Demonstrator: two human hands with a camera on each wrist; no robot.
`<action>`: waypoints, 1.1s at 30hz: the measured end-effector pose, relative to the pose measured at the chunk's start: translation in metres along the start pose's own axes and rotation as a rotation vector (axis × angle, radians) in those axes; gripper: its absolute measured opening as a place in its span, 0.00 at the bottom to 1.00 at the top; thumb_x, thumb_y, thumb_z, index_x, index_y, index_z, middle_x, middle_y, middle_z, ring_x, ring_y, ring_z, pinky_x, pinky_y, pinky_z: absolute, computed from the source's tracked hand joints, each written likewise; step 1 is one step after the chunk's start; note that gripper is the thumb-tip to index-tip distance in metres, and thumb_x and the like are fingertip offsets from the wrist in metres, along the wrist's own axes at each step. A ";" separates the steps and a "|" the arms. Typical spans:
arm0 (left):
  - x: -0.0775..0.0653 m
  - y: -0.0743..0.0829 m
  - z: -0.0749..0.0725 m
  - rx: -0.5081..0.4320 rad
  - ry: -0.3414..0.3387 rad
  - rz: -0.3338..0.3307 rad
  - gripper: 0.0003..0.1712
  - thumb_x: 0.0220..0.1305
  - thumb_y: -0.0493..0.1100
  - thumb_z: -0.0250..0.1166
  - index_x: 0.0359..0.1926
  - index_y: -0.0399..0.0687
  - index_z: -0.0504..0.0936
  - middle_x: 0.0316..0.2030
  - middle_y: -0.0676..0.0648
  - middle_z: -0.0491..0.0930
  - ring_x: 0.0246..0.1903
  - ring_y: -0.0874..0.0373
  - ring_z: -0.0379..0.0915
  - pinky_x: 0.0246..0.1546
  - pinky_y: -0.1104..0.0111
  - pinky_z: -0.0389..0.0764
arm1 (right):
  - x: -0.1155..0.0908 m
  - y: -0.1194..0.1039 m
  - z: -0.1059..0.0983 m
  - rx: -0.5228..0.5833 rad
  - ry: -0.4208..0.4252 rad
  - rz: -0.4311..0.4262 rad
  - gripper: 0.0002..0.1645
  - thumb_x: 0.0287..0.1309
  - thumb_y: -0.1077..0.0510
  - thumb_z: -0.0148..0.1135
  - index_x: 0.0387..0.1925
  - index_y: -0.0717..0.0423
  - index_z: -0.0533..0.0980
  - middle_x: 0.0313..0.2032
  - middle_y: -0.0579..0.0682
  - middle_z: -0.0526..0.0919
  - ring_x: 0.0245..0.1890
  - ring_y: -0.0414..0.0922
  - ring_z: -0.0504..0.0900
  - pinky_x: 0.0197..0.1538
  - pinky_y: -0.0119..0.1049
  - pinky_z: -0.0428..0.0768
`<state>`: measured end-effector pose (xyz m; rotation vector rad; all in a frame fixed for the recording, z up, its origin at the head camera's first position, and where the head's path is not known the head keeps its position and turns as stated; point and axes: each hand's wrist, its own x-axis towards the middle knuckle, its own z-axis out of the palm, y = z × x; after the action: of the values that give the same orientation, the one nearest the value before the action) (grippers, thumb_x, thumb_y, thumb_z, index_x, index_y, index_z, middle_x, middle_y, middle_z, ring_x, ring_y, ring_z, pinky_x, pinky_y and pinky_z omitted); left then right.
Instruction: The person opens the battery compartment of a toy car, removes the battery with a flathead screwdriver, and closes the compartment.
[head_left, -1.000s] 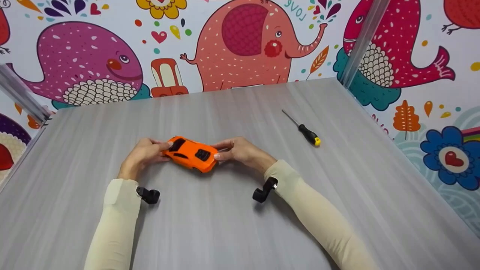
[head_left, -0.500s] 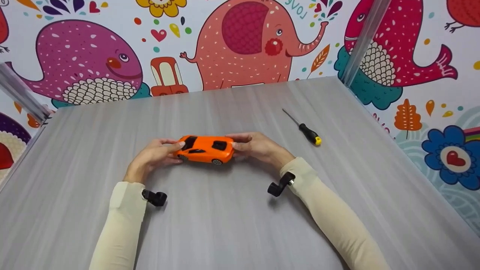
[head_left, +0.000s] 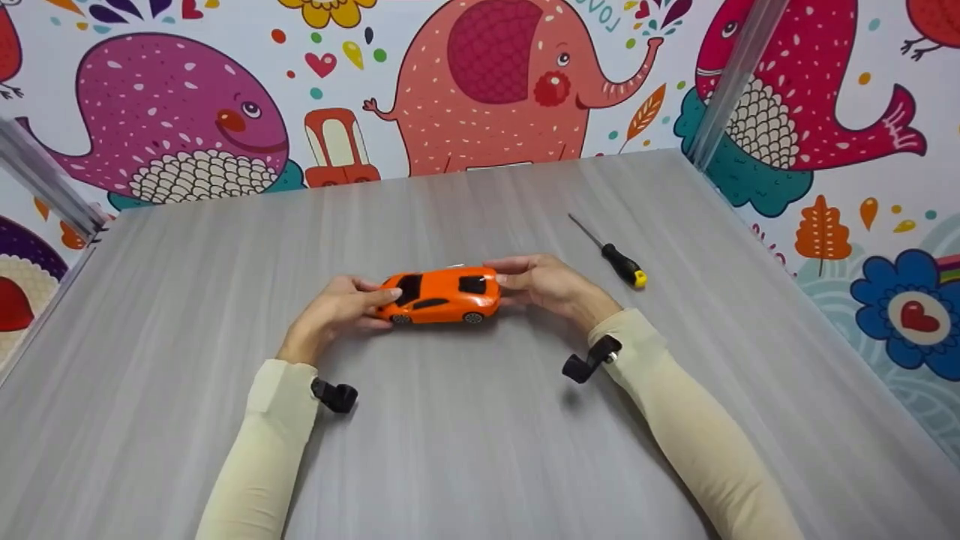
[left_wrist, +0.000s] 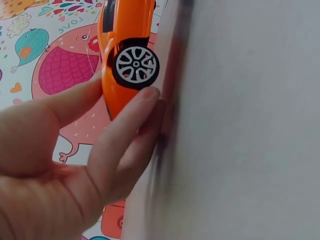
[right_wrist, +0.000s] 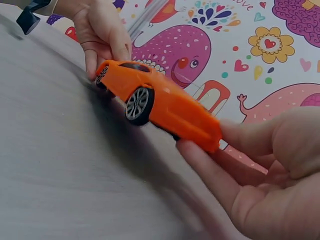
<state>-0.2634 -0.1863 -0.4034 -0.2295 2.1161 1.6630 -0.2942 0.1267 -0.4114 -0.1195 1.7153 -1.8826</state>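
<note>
The orange toy car [head_left: 444, 294] is positioned in front of the person, roof upward, lengthwise between both hands, with two wheels facing the person. The left hand [head_left: 341, 306] pinches the windshield end, thumb on top; in the left wrist view, a fingertip lies against the front wheel [left_wrist: 136, 65]. The right hand [head_left: 555, 285] pinches the opposite end, beside the black rear panel [head_left: 472, 284], between thumb and fingers. The right wrist view shows the car held just above the gray table [head_left: 450, 450], its shadow below. A screwdriver [head_left: 622, 264] with a black handle and yellow end lies on the table beyond the right hand, well apart from the car, shaft directed away and leftward. Each pale sleeve [head_left: 262, 435] carries a black bracket [head_left: 335, 396] at the wrist. A printed wall [head_left: 495, 97] with cartoon animals borders the table's far edge.
</note>
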 end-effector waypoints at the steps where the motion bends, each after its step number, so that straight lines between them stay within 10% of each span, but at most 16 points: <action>1: 0.000 0.000 0.002 -0.004 0.006 0.000 0.26 0.67 0.40 0.67 0.57 0.29 0.67 0.45 0.42 0.71 0.32 0.61 0.80 0.41 0.68 0.89 | -0.001 0.000 -0.001 -0.002 0.005 0.002 0.28 0.69 0.69 0.54 0.69 0.64 0.68 0.69 0.63 0.71 0.50 0.45 0.84 0.57 0.40 0.85; 11: -0.003 0.008 0.020 0.196 0.113 -0.006 0.31 0.65 0.44 0.70 0.59 0.32 0.66 0.56 0.35 0.72 0.37 0.55 0.81 0.40 0.68 0.89 | -0.003 -0.001 -0.009 -0.011 0.094 0.022 0.27 0.65 0.70 0.57 0.66 0.65 0.71 0.65 0.64 0.74 0.49 0.47 0.84 0.58 0.44 0.85; 19: -0.005 0.012 0.026 0.275 0.066 0.073 0.39 0.62 0.42 0.72 0.70 0.39 0.67 0.67 0.34 0.68 0.48 0.49 0.81 0.45 0.67 0.88 | -0.003 0.000 -0.012 -0.038 0.160 0.046 0.26 0.64 0.69 0.56 0.64 0.62 0.74 0.63 0.63 0.78 0.48 0.46 0.85 0.57 0.44 0.85; 28: -0.009 0.008 0.021 0.541 -0.006 0.196 0.44 0.57 0.43 0.76 0.72 0.47 0.68 0.72 0.38 0.65 0.71 0.42 0.62 0.74 0.47 0.63 | -0.002 0.004 -0.014 -0.002 0.156 0.057 0.26 0.67 0.68 0.54 0.66 0.63 0.72 0.65 0.63 0.76 0.44 0.43 0.87 0.51 0.38 0.88; 33: -0.009 0.007 0.022 0.487 -0.010 0.208 0.41 0.58 0.40 0.75 0.72 0.49 0.69 0.71 0.37 0.67 0.55 0.47 0.80 0.64 0.53 0.79 | -0.005 0.004 -0.016 0.022 0.160 0.044 0.26 0.66 0.69 0.55 0.66 0.64 0.72 0.66 0.63 0.74 0.44 0.42 0.87 0.51 0.37 0.88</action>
<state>-0.2530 -0.1642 -0.3975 0.1541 2.5249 1.1877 -0.2955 0.1428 -0.4160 0.0783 1.7861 -1.9226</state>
